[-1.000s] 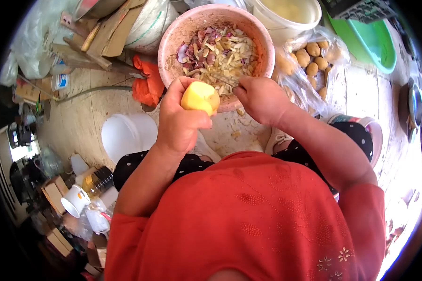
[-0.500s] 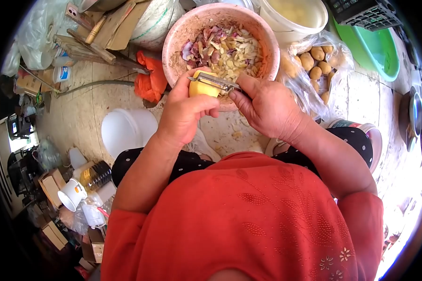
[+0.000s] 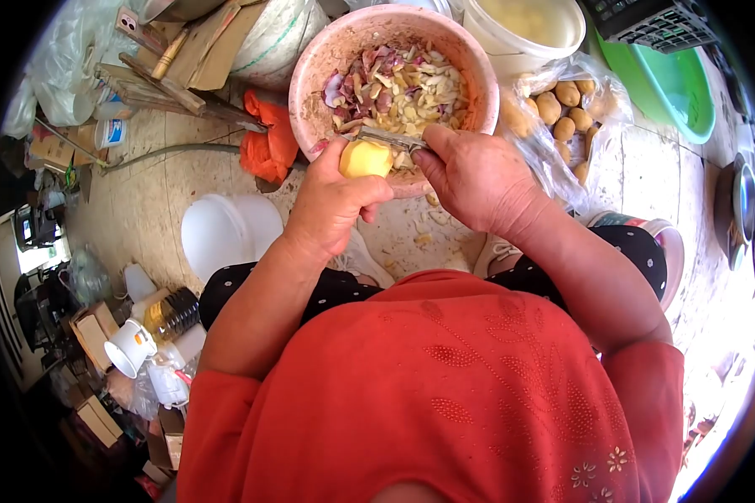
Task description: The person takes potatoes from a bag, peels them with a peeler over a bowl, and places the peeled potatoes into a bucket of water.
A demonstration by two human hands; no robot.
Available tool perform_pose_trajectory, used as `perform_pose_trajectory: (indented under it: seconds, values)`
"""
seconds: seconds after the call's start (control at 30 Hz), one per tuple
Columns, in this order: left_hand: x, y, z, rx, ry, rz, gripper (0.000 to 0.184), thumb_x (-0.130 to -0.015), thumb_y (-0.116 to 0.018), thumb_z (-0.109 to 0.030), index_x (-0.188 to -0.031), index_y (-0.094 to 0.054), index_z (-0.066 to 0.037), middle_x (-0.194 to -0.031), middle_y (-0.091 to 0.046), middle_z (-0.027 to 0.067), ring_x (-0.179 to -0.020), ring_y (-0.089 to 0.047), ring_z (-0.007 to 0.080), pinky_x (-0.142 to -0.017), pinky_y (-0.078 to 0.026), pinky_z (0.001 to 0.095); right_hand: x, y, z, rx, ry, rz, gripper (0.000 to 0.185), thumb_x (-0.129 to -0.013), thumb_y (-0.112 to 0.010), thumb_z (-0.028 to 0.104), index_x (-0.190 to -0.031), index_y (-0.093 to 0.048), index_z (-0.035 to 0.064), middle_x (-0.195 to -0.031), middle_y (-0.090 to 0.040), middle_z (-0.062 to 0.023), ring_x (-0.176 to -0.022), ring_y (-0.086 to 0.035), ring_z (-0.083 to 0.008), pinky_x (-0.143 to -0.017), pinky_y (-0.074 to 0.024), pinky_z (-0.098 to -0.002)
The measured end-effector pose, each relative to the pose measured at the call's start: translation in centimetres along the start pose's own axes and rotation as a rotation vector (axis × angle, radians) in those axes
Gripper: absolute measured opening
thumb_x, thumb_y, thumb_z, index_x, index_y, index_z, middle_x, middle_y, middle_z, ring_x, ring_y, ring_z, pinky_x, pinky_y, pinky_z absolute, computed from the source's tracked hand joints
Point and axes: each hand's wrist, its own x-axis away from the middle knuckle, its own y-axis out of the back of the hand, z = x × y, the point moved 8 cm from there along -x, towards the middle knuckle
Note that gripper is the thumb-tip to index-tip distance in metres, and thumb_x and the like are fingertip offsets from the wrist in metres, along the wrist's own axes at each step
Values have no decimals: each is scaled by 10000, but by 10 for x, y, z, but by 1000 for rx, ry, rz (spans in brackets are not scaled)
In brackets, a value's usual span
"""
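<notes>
Between the fingers of my left hand [image 3: 331, 201] is a peeled yellow potato [image 3: 366, 158], its smooth flesh facing up. My right hand [image 3: 486, 180] is closed round the handle of a metal peeler [image 3: 392, 138], whose blade end lies just past the potato's far edge. Whether the blade touches the potato I cannot tell. Both hands are over the near rim of a pink basin [image 3: 309, 80]. Inside the basin lies a heap of peelings [image 3: 411, 88], pale and brown, with purple-red pieces on the left.
Right of the basin is a clear plastic bag holding brown potatoes [image 3: 564, 129]. Behind it stand a white bucket [image 3: 524, 63] and a green tub [image 3: 700, 117]. At left are an empty-looking white bucket [image 3: 226, 235], an orange-red bag [image 3: 268, 138] and wooden boards [image 3: 164, 84].
The peeler has moved off the top of the potato to its far side. The potato has turned in my left hand and now shows more of its peeled face.
</notes>
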Motion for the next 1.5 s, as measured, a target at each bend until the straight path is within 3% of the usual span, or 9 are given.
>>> perform_pose_trajectory:
  seconds: [0.17, 0.33, 0.53, 0.67, 0.77, 1.13, 1.27, 1.43, 1.5]
  values:
    - [13, -17, -20, -195, -226, 219, 526, -658, -658, 41, -1157, -511, -42, -900, -546, 7, -719, -530, 90, -601, -445, 233, -10, -16, -45, 14, -217, 103, 321, -959, -461, 314, -964, -600, 24, -898, -670, -211, -890, -644, -378, -806, -496, -480]
    - [9, -2, -20, -349, -232, -44, 592, -639, -631, 68, -1206, -484, -25, -992, -539, 8, -864, -541, 97, -710, -461, 230, -4, 3, -18, -113, -73, -32, 320, -952, -477, 306, -932, -593, 9, -880, -665, -218, -866, -640, -391, -785, -502, -479]
    - [3, 5, -12, -194, -184, -34, 585, -635, -680, -16, -1176, -462, 31, -1018, -571, 52, -920, -548, 122, -807, -471, 267, 9, 0, 11, -126, 104, -112, 287, -942, -507, 307, -851, -559, 39, -752, -645, -191, -736, -640, -398, -670, -506, -500]
    - [8, 7, -11, -156, -190, -12, 592, -634, -679, -15, -1184, -463, 19, -1015, -570, 45, -919, -547, 114, -806, -466, 251, 0, -3, 5, -121, 98, -83, 279, -941, -506, 302, -893, -590, 41, -799, -660, -196, -778, -649, -387, -705, -513, -483]
    - [16, -11, -20, -312, -248, 165, 597, -630, -624, 62, -1201, -472, -23, -1027, -546, 10, -879, -544, 106, -748, -471, 243, -14, -24, -43, 13, -216, 127, 324, -951, -466, 303, -987, -636, 30, -929, -677, -208, -899, -648, -376, -821, -511, -463]
    - [3, -7, -7, -37, -114, 55, 580, -761, -714, -46, -1271, -441, 0, -1078, -599, 58, -915, -595, 129, -726, -493, 261, 15, 9, 16, -151, 180, -195, 286, -931, -527, 309, -849, -553, 37, -760, -655, -166, -727, -649, -379, -639, -519, -473]
    - [1, -3, 4, -17, -45, 44, 567, -754, -725, -62, -1253, -464, 1, -1049, -606, 56, -890, -603, 130, -677, -482, 252, 17, -1, 15, -99, 191, -176, 210, -923, -562, 268, -895, -528, 63, -734, -616, -174, -706, -624, -394, -628, -497, -483]
    - [11, -19, -2, -96, -62, 170, 510, -760, -662, 0, -1241, -498, -42, -1042, -597, 52, -958, -611, 176, -758, -515, 321, -15, 1, -45, -19, -206, -21, 297, -946, -460, 278, -975, -607, 21, -880, -676, -205, -834, -657, -370, -764, -520, -474]
    - [7, -12, -1, -76, -70, 140, 506, -766, -653, -8, -1246, -496, -41, -1056, -599, 57, -986, -610, 188, -786, -520, 340, -14, 5, -33, -50, -109, -65, 297, -946, -466, 283, -963, -600, 19, -865, -671, -208, -833, -654, -375, -766, -517, -477]
